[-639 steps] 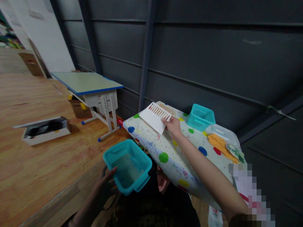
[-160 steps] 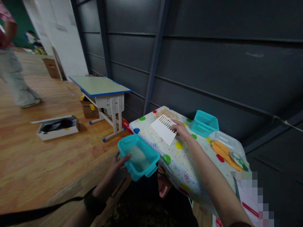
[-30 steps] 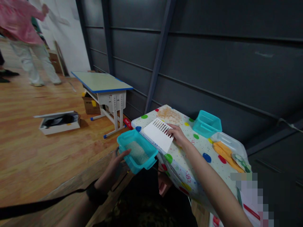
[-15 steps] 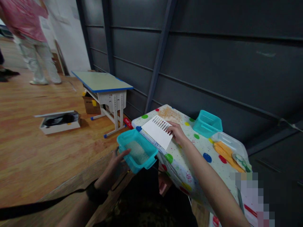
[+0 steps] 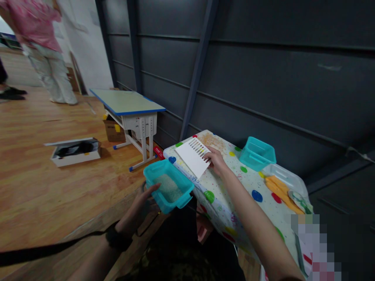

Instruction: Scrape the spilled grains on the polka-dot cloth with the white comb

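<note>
My right hand grips a white slotted scraper card by its right edge, tilted above the near left part of the polka-dot tablecloth. Just behind the card lies a patch of brown grains. My left hand is closed on the near side of a teal plastic tub with pale grains in it, held below the table's left edge.
A second teal tub and a clear tray with orange pieces sit further right on the table. A blue-edged desk, an open white box and a walking person are to the left on the wooden floor. A dark panelled wall rises behind.
The scraper card has moved a little back and left across the cloth toward the brown grains. The tub stays under the table edge. The person at the far left has shifted.
</note>
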Available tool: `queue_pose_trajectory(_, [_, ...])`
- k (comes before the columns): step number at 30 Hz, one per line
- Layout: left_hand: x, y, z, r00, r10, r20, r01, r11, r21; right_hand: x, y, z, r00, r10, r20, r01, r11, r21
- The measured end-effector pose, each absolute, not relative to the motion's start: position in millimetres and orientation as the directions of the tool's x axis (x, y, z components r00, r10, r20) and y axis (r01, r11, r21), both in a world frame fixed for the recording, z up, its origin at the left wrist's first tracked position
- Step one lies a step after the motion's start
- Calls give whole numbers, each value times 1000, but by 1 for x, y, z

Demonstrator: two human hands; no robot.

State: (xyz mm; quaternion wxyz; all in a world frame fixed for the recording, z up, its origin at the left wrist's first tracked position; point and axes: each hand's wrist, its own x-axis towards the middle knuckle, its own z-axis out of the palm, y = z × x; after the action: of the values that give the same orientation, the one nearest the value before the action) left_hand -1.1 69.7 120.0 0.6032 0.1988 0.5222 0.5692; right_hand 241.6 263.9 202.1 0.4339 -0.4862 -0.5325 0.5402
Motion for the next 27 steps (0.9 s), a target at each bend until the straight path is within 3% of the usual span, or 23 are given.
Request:
queue_pose_trajectory(7, [-8, 74, 115, -208, 893, -399, -468, 267, 843, 232, 265, 200, -301, 948, -102, 79, -82, -994])
queue_pose_trajectory(14, [-8, 75, 112, -207, 891, -404, -463, 274, 843, 252, 262, 196, -237, 966, -104, 3, -107, -994])
queue_pose_trajectory(16, [-9, 75, 111, -221, 876, -428, -458, 295, 839, 271, 263, 198, -175, 981, -78, -17, -82, -996])
queue_pose_trajectory(22, [-8, 76, 106, -192, 878, -438, -467, 310, 828, 348, 261, 198, 243, 969, 55, 15, 53, -998])
queue_pose_trajectory(27, [-5, 74, 110, -213, 865, -455, -446, 328, 833, 376, 252, 192, 277, 958, 70, 75, 51, -996])
